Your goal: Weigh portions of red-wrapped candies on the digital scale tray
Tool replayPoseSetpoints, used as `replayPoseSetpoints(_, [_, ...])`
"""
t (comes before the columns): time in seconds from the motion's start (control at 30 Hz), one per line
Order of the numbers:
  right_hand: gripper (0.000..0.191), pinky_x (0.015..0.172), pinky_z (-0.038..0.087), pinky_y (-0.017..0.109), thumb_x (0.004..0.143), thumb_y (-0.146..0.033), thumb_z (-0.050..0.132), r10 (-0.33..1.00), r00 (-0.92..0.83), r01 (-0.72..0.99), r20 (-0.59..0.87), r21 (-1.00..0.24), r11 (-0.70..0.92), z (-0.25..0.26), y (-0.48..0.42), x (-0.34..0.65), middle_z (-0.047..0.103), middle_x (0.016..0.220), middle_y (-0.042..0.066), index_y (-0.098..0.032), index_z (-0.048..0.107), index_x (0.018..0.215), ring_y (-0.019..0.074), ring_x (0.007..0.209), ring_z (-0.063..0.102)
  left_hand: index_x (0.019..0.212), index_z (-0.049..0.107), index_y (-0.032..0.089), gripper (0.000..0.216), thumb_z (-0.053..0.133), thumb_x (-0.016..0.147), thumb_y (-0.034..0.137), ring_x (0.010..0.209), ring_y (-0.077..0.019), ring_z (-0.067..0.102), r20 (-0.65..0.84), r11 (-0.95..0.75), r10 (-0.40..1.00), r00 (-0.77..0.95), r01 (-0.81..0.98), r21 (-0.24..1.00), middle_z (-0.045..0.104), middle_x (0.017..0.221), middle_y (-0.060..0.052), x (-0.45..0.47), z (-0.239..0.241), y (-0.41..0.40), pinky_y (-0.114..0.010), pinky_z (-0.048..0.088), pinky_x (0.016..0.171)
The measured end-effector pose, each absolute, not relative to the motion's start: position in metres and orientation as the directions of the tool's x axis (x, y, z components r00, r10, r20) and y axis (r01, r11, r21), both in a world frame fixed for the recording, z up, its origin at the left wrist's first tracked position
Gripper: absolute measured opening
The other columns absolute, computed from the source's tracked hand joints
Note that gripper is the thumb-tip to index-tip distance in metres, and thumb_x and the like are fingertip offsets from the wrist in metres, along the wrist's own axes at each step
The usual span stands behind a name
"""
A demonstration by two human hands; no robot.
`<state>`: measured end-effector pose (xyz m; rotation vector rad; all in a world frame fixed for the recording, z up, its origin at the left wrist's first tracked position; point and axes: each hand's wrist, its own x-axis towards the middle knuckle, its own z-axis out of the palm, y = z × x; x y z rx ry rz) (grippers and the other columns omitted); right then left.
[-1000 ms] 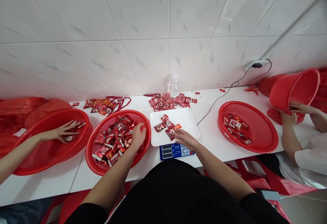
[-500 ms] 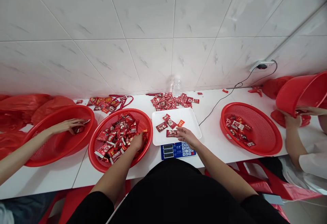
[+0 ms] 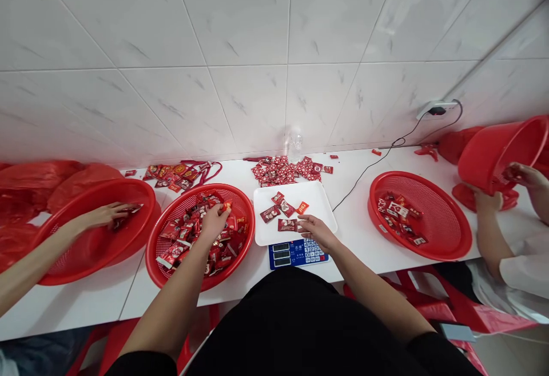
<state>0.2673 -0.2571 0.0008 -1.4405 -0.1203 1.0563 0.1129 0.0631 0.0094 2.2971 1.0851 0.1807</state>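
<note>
My left hand (image 3: 213, 226) is above the red perforated basket (image 3: 155, 270) full of red wrapped candies (image 3: 176, 250). Its thumb and fingers pinch a small orange-red wrapped candy (image 3: 227, 206). My right hand (image 3: 318, 233) hovers at the right of the white tray (image 3: 263, 236), fingers loosely stretched and apart. Its fingertips are at the end of a dark red wrapped candy (image 3: 286, 225) lying on the tray; whether they touch it I cannot tell. Several other candies, one of them an orange candy (image 3: 302, 208), lie on the tray. Under it sits a blue scale (image 3: 295, 254).
Red packets (image 3: 281, 171) lie heaped behind the tray beside a clear bottle (image 3: 295, 146). A cable (image 3: 364, 178) crosses the table. A co-worker's hand (image 3: 107, 216) reaches into the left basket (image 3: 81, 250). At right stands another basket (image 3: 454, 233); a co-worker's hands hold a tilted red tub (image 3: 484, 158).
My left hand has risen out of the candies, up and left, with an orange-red candy in its fingers. My right hand stays nearly still. The right co-worker's one hand has moved into the tub's opening.
</note>
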Motion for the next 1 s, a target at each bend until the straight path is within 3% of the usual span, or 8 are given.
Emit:
replayPoseSetpoints(0.17, [0.043, 0.079, 0.047, 0.030, 0.074, -0.041, 0.068, 0.640, 0.570, -0.518, -0.515, -0.830, -0.207, -0.002, -0.256, 0.268, 0.065, 0.104, 0.006, -0.022, 0.059, 0.112, 0.0166, 0.090, 0.062, 0.084, 0.064, 0.017, 0.029, 0.060, 0.073, 0.043, 0.064, -0.0171, 0.056, -0.125, -0.425, 0.596, 0.793, 0.444, 0.789, 0.065, 0.072, -0.001, 0.148, 0.038, 0.015, -0.025, 0.041, 0.058])
replayPoseSetpoints(0.27, [0.043, 0.079, 0.047, 0.031, 0.073, -0.041, 0.068, 0.638, 0.571, -0.506, -0.517, -0.833, -0.223, -0.001, -0.254, 0.268, 0.066, 0.102, 0.006, -0.022, 0.059, 0.111, 0.0170, 0.090, 0.062, 0.080, 0.064, 0.019, 0.022, 0.062, 0.072, 0.038, 0.060, -0.0162, 0.056, -0.195, -0.425, 0.495, 0.847, 0.432, 0.795, 0.064, 0.068, 0.000, 0.172, 0.032, -0.022, -0.025, 0.039, 0.055])
replayPoseSetpoints(0.4, [0.042, 0.077, 0.047, 0.030, 0.074, -0.040, 0.067, 0.636, 0.582, -0.468, -0.507, -0.848, -0.247, 0.001, -0.254, 0.268, 0.066, 0.097, 0.006, -0.021, 0.060, 0.110, 0.0163, 0.087, 0.062, 0.093, 0.062, 0.021, 0.024, 0.058, 0.077, 0.038, 0.058, -0.0153, 0.056, -0.231, -0.387, 0.508, 0.829, 0.460, 0.799, 0.061, 0.063, 0.002, 0.192, 0.021, -0.049, -0.025, 0.039, 0.055])
replayPoseSetpoints(0.53, [0.039, 0.077, 0.048, 0.031, 0.077, -0.039, 0.063, 0.629, 0.614, -0.379, -0.477, -0.877, -0.296, -0.002, -0.254, 0.269, 0.064, 0.102, 0.006, -0.021, 0.058, 0.112, 0.0173, 0.087, 0.062, 0.102, 0.060, 0.019, 0.028, 0.051, 0.083, 0.038, 0.076, -0.0180, 0.061, -0.180, -0.368, 0.537, 0.824, 0.420, 0.830, 0.065, 0.081, -0.003, 0.193, 0.019, -0.048, -0.028, 0.046, 0.069])
replayPoseSetpoints(0.6, [0.038, 0.079, 0.048, 0.034, 0.079, -0.038, 0.061, 0.618, 0.665, -0.248, -0.419, -0.905, -0.347, -0.005, -0.252, 0.269, 0.063, 0.108, 0.006, -0.023, 0.058, 0.114, 0.0188, 0.089, 0.061, 0.103, 0.060, 0.018, 0.027, 0.052, 0.083, 0.033, 0.093, -0.0209, 0.060, -0.118, -0.429, 0.536, 0.836, 0.390, 0.815, 0.065, 0.098, -0.007, 0.187, 0.017, -0.043, -0.032, 0.046, 0.081])
replayPoseSetpoints(0.7, [0.037, 0.092, 0.044, 0.040, 0.080, -0.030, 0.059, 0.670, 0.715, 0.143, -0.200, -0.896, -0.420, -0.008, -0.245, 0.265, 0.057, 0.121, 0.006, -0.026, 0.059, 0.116, 0.0229, 0.105, 0.056, 0.102, 0.063, 0.018, 0.025, 0.056, 0.079, 0.024, 0.105, -0.0237, 0.056, -0.086, -0.561, 0.465, 0.881, 0.369, 0.741, 0.063, 0.109, -0.009, 0.176, 0.009, -0.041, -0.036, 0.043, 0.092])
replayPoseSetpoints(0.83, [0.044, 0.107, 0.031, 0.043, 0.080, -0.018, 0.057, 0.872, 0.490, 0.632, 0.016, -0.695, -0.342, -0.013, -0.232, 0.255, 0.047, 0.136, 0.006, -0.028, 0.058, 0.123, 0.0258, 0.128, 0.037, 0.100, 0.066, 0.020, 0.026, 0.058, 0.075, 0.019, 0.100, -0.0235, 0.058, -0.128, -0.622, 0.327, 0.936, 0.315, 0.717, 0.064, 0.103, -0.008, 0.164, -0.004, -0.050, -0.037, 0.044, 0.092])
replayPoseSetpoints(1.0, [0.049, 0.106, 0.032, 0.044, 0.083, -0.010, 0.050, 0.914, 0.406, 0.741, -0.011, -0.581, -0.337, -0.027, -0.230, 0.260, 0.040, 0.143, 0.004, -0.032, 0.056, 0.125, 0.0273, 0.132, 0.033, 0.107, 0.064, 0.020, 0.028, 0.050, 0.082, 0.023, 0.103, -0.0222, 0.057, -0.041, -0.589, 0.433, 0.900, 0.317, 0.743, 0.063, 0.110, -0.009, 0.154, -0.004, -0.044, -0.035, 0.045, 0.091])
